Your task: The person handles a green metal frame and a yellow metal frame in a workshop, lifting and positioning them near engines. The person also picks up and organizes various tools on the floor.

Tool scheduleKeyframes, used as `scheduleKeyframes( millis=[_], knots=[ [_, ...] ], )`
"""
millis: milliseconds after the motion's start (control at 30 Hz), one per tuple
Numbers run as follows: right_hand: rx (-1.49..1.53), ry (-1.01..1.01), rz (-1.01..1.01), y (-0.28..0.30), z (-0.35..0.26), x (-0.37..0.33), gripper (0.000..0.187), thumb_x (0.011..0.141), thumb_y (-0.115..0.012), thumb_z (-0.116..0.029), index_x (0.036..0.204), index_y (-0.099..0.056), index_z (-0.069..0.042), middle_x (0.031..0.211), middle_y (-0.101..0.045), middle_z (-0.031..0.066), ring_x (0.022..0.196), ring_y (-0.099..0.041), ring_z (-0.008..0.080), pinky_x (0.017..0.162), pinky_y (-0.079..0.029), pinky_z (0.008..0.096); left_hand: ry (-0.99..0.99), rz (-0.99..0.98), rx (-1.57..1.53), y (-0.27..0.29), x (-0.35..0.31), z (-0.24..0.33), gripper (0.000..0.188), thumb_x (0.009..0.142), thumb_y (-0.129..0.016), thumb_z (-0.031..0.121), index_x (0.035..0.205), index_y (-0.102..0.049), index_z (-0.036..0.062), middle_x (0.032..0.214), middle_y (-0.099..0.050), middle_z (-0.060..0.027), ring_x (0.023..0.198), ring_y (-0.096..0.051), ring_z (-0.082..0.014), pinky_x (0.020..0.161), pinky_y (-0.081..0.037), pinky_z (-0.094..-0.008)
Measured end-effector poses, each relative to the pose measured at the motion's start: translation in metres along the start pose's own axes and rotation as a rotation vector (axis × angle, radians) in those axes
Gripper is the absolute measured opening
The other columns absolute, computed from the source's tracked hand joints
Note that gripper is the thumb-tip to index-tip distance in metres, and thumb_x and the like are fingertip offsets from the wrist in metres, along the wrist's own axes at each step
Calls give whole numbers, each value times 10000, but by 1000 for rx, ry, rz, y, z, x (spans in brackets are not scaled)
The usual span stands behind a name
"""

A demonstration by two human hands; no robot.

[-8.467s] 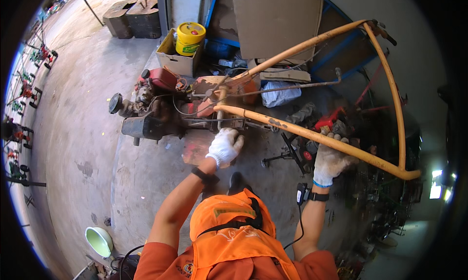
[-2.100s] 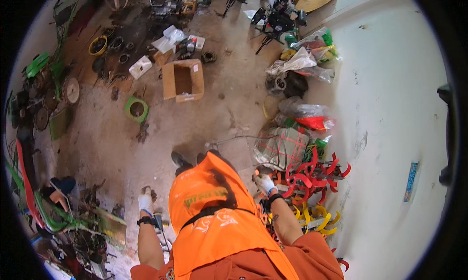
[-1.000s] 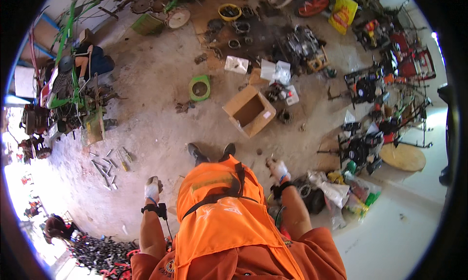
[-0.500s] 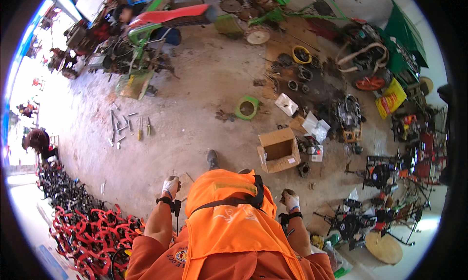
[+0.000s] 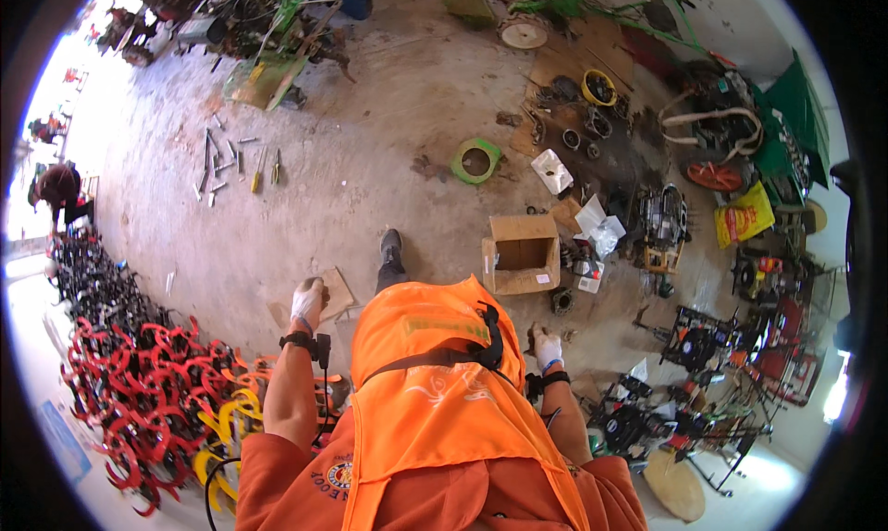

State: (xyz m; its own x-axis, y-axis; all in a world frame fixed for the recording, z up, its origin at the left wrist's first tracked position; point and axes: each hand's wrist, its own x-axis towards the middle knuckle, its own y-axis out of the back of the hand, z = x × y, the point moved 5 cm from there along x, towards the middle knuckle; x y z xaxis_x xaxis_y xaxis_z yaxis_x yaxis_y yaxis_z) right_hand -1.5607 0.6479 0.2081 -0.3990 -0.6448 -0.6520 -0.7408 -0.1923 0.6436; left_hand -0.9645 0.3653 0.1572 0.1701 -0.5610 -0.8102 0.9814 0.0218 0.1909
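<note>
- Plainly, the left hand [image 5: 309,302] is gloved with its fingers curled; I can't tell whether anything is tucked inside.
- Likewise gloved, the right hand [image 5: 547,346] hangs opposite, and I can't make out its grip.
- Ahead of the right hand, an open cardboard box [image 5: 523,282] sits on the floor [image 5: 324,221]; a flat tan sheet [image 5: 336,295] lies beside the left.
- One shoe [image 5: 390,246] shows forward, so I'd judge footing matters: keep elbows off the red curved blades [image 5: 139,383], soles off the screwdrivers [image 5: 256,181].
</note>
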Motion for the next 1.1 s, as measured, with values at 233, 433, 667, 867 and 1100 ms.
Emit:
scheduleKeyframes(
  millis=[233,433,667,867,1100],
  knots=[
    [489,-366,-98,48,79,10,296,1040,-648,-166,1274,-754,-19,1013,-797,135,800,-767,251,714,-667,393,118,121,-112,-23,-108,-154,280,1084,-649,262,1265,-685,52,936,-734,-65,751,-694,-191,650,-566,-369],
    [-695,372,-121,97,81,62,524,1126,-508,-444,1105,-759,16,1077,-754,326,1017,-724,488,900,-582,554,228,251,-150,-73,-209,-288,245,1047,-603,206,1156,-709,15,831,-671,-61,688,-632,-170,612,-524,-353],
    [-414,187,-16,118,1,92,559,1127,-574,-467,1202,-749,58,970,-753,194,889,-700,325,825,-566,455,439,289,-473,-121,-257,-352,212,1062,-591,202,1194,-663,52,904,-685,-54,691,-654,-185,575,-505,-364],
    [95,146,-218,108,-47,98,329,1101,-648,-265,1236,-754,15,1028,-780,105,807,-711,161,712,-580,342,308,264,-467,-117,-223,-331,302,1107,-615,260,1305,-621,31,988,-711,-77,848,-687,-217,759,-566,-411],
    [95,136,-149,98,19,103,251,1064,-679,-178,1198,-749,22,1002,-770,86,712,-678,153,659,-561,340,203,312,-416,-86,-194,-273,320,1091,-624,199,1309,-640,-35,958,-729,-94,774,-683,-217,693,-571,-366]
  ],
)
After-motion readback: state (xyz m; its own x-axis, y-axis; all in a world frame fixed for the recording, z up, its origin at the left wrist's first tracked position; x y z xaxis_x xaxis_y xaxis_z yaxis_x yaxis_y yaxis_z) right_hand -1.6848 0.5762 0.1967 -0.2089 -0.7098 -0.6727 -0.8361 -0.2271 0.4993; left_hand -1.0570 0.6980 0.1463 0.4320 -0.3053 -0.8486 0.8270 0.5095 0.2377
